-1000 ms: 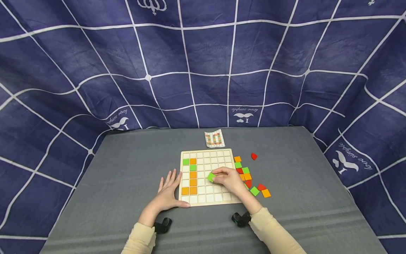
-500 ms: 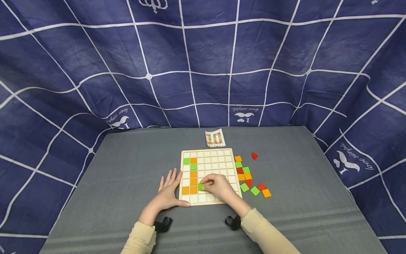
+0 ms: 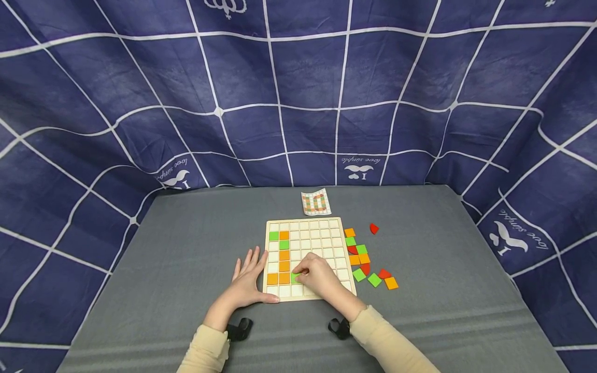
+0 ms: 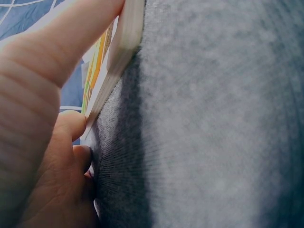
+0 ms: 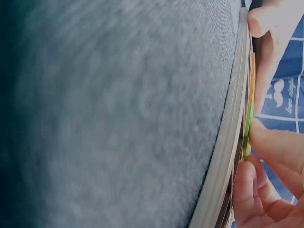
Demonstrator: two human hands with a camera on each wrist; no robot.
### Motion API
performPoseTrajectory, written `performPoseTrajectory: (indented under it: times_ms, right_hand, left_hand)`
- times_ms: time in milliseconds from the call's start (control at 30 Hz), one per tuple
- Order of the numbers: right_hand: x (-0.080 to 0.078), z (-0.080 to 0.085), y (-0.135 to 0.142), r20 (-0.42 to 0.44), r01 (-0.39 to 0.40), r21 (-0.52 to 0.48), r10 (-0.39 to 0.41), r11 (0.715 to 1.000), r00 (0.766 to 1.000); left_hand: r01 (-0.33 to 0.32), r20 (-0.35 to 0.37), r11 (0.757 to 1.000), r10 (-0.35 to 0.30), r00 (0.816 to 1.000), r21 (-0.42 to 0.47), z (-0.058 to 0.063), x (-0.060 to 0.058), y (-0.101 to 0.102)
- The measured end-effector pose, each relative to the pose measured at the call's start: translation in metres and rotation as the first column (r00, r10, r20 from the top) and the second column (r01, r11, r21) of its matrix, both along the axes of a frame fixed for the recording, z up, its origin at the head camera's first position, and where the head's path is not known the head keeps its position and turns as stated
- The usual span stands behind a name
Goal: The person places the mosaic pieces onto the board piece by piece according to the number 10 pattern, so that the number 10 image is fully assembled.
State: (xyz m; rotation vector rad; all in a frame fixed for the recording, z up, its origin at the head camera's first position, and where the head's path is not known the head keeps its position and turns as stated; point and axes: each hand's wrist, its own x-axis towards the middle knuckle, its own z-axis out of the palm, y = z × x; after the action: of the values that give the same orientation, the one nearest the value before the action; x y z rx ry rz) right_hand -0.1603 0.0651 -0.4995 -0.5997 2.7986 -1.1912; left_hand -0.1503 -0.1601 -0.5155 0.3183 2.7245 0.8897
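Note:
A pale wooden grid board (image 3: 305, 235) lies on the grey table. My left hand (image 3: 247, 287) has its fingers spread along the board's left edge, with the thumb on the near-left corner. My right hand (image 3: 322, 277) holds a square green tile (image 3: 294, 278) by its edges, at the third column, beside the orange tiles (image 3: 284, 266) of the second column. In the right wrist view the green tile (image 5: 247, 130) lies flat at the board surface, thumb and fingertips on it. Two more green tiles (image 3: 284, 244) sit in cells at the upper left.
Loose green, orange and red pieces (image 3: 363, 258) lie to the right of the board. One red piece (image 3: 374, 229) lies farther off. Behind the board is a small printed pattern card (image 3: 315, 202). A blue gridded curtain (image 3: 308, 93) surrounds the table.
My right hand has carried the green tile left and nearer, from mid-board down into the third column beside the orange tiles. My left hand has stayed at the board's edge.

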Motion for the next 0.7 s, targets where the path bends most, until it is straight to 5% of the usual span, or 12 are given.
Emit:
performPoseTrajectory:
  times_ms: [333, 700]
  right_hand:
    - [-0.002, 0.003, 0.005, 0.048, 0.029, -0.008, -0.028, 1.0, 0.998]
    - [-0.034, 0.023, 0.054, 0.141, 0.282, -0.157, -0.261, 0.947, 0.955]
  left_hand:
    - [-0.008, 0.005, 1.0, 0.008, 1.0, -0.004, -0.001, 0.001, -0.001]
    - [-0.005, -0.007, 1.0, 0.005, 1.0, 0.006, -0.001, 0.001, -0.001]
